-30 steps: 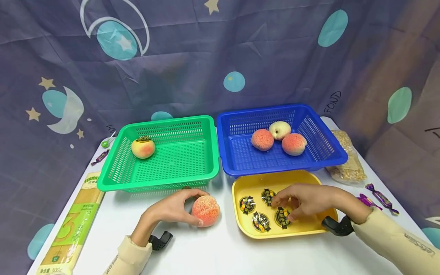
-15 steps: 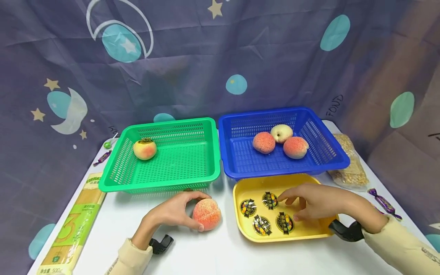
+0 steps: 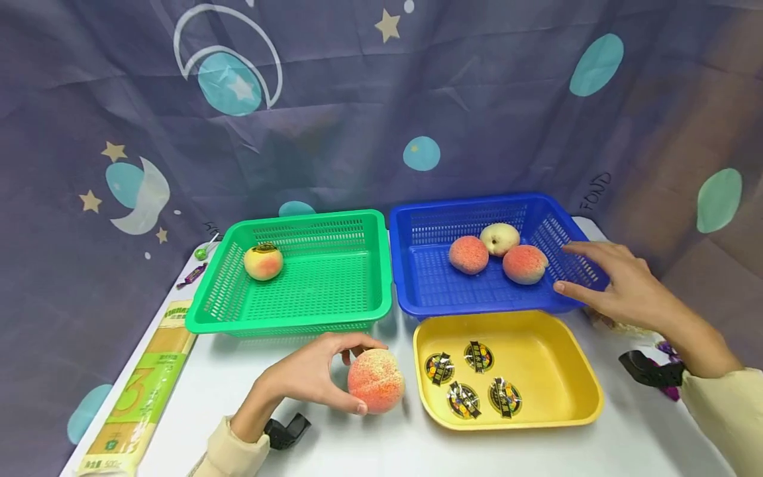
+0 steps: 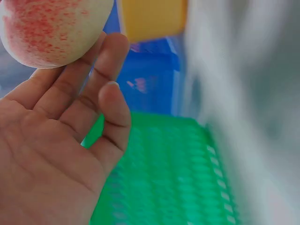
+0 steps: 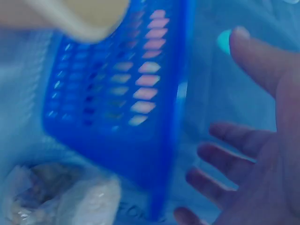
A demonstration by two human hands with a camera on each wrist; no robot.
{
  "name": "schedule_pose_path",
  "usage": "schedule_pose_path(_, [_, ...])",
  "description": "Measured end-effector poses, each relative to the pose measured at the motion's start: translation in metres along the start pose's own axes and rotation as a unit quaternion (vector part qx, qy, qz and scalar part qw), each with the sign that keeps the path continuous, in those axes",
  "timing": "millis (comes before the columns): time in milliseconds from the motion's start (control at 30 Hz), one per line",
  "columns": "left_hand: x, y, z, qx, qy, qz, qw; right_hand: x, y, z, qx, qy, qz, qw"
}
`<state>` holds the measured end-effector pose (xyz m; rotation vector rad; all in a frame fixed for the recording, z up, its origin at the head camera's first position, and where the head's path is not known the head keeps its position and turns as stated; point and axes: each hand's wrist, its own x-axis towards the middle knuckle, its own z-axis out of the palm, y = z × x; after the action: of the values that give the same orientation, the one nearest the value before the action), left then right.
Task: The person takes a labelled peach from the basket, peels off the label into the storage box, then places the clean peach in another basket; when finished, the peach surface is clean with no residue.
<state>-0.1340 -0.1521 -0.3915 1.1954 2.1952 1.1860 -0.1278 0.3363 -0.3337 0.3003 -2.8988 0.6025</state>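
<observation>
My left hand [image 3: 316, 374] holds a peach [image 3: 377, 381] between thumb and fingers, in front of the green basket [image 3: 286, 324]. The left wrist view shows that peach [image 4: 51, 33] at the fingertips. My right hand [image 3: 632, 291] is over the right rim of the blue basket [image 3: 477, 310], fingers spread, holding nothing. Inside that basket lie two reddish peaches [image 3: 524, 265] and a pale one [image 3: 500, 239]. One yellow peach [image 3: 263, 264] with a black label sits in the green basket. A yellow tray [image 3: 542, 371] bears several round black fruit stickers [image 3: 505, 397].
A pack of noodles [image 3: 143, 391] lies along the left edge, with a wrapped candy [image 3: 191, 275] and a green lollipop [image 3: 201, 254] behind it. At the right, a clear bag [image 5: 65, 197] lies beside the blue basket. A patterned cloth [image 3: 357, 99] hangs behind.
My right hand has left the yellow tray and moved up and right to the blue basket's rim, its fingers spreading. My left hand still holds the peach. The view has shifted slightly.
</observation>
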Motion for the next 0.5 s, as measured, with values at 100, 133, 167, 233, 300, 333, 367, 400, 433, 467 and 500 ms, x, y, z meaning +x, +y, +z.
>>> schedule_pose_path(100, [0.016, 0.017, -0.003, 0.006, -0.016, 0.026, 0.9995, 0.003, 0.015, 0.004, -0.01, -0.048, 0.048, 0.998])
schedule_pose_path(133, [0.022, 0.023, -0.004, 0.008, -0.021, 0.033, 0.9992, 0.004, 0.018, 0.006, -0.013, -0.062, 0.06, 0.996])
schedule_pose_path(167, [0.029, 0.028, -0.005, 0.009, -0.025, 0.04, 0.9989, 0.005, 0.021, 0.007, -0.013, -0.073, 0.07, 0.995])
schedule_pose_path(233, [0.044, 0.036, -0.007, 0.006, -0.028, 0.051, 0.9983, 0.008, 0.025, 0.01, -0.013, -0.089, 0.083, 0.993])
schedule_pose_path(300, [0.061, 0.041, -0.01, 0.008, -0.025, 0.061, 0.9978, 0.011, 0.028, 0.012, -0.015, -0.097, 0.091, 0.991])
schedule_pose_path(333, [0.069, 0.043, -0.011, 0.008, -0.021, 0.065, 0.9976, 0.013, 0.028, 0.013, -0.017, -0.1, 0.093, 0.99])
schedule_pose_path(367, [0.078, 0.045, -0.013, 0.005, -0.018, 0.068, 0.9975, 0.014, 0.029, 0.014, -0.021, -0.103, 0.095, 0.99])
schedule_pose_path(400, [0.087, 0.046, -0.014, 0.001, -0.015, 0.07, 0.9974, 0.015, 0.03, 0.014, -0.026, -0.105, 0.096, 0.989])
schedule_pose_path(433, [0.095, 0.048, -0.017, -0.001, -0.011, 0.071, 0.9974, 0.017, 0.03, 0.015, -0.031, -0.109, 0.096, 0.989])
schedule_pose_path(467, [0.104, 0.049, -0.019, -0.002, -0.007, 0.069, 0.9976, 0.018, 0.031, 0.015, -0.035, -0.113, 0.095, 0.988])
schedule_pose_path(500, [0.113, 0.05, -0.022, -0.005, -0.002, 0.066, 0.9978, 0.019, 0.032, 0.016, -0.038, -0.118, 0.095, 0.988])
